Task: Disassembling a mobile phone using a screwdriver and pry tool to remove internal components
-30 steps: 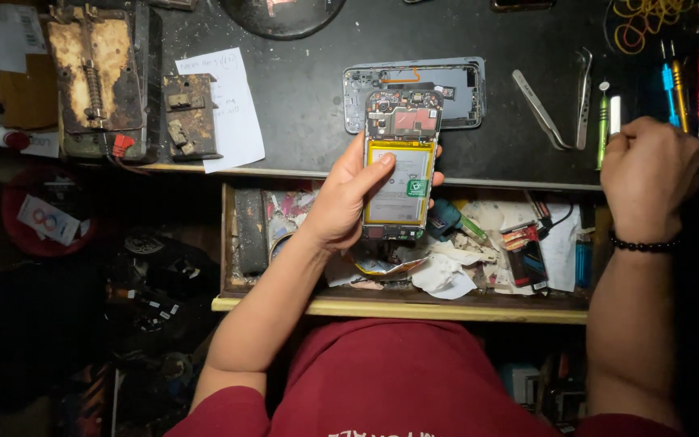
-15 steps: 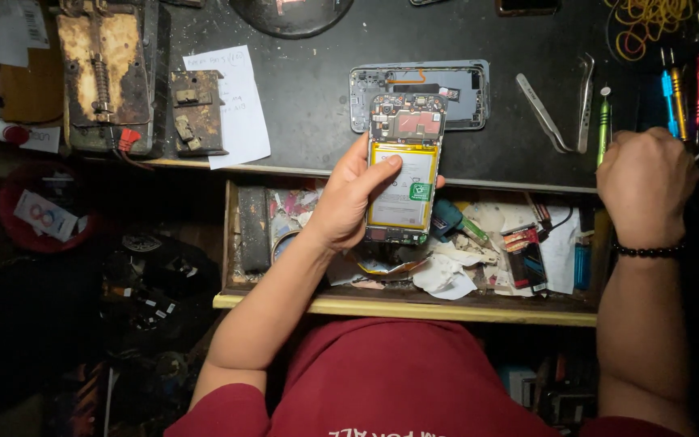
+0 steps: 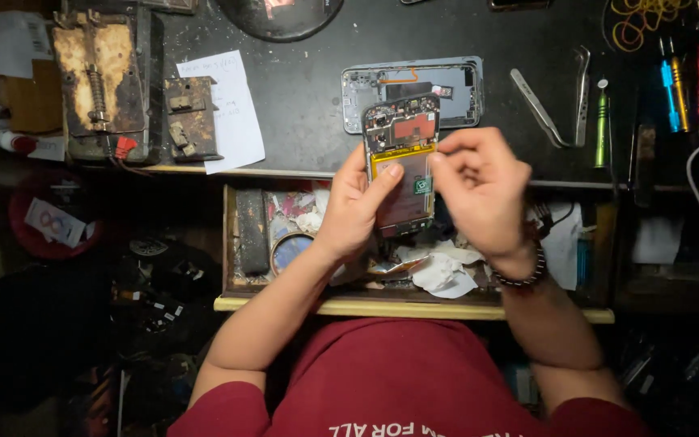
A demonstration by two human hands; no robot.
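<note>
Opened phone (image 3: 400,162) gripped in left hand (image 3: 355,212) fingers, right hand (image 3: 479,190) fingers pinching its edge, above cluttered drawer (image 3: 414,306)

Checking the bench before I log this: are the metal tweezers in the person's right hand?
No, the tweezers lie on the dark bench, while the right hand is at the opened phone.

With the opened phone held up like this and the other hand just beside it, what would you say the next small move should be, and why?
Probably bring the right hand's fingertips onto the battery. The left hand grips the opened phone above the open drawer, thumb across the battery, while the right hand's pinched fingers sit at the phone's edge and look empty.
</note>
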